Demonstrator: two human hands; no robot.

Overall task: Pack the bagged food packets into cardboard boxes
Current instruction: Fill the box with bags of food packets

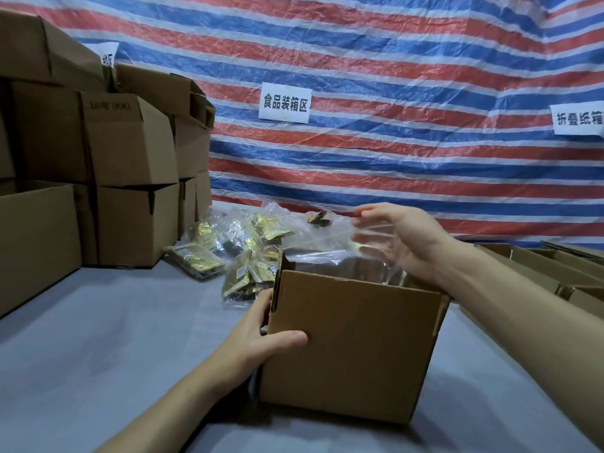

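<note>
An open cardboard box [353, 348] stands on the grey table in front of me. My left hand [261, 338] grips its left near corner, thumb on the front wall and fingers round the side. My right hand [398, 237] hovers above the box's far right, fingers spread and relaxed, touching a clear plastic bag [330, 243] that lies over the box's opening. Behind the box to the left lies a heap of bagged food packets [242, 246] in gold and dark wrappers inside clear plastic.
Stacked closed cardboard boxes [130, 152] fill the left side. Flat folded cartons [539, 266] lie at the right edge. A red, white and blue striped tarp [392, 152] with paper signs hangs behind. The grey table [114, 338] stretches out to my left.
</note>
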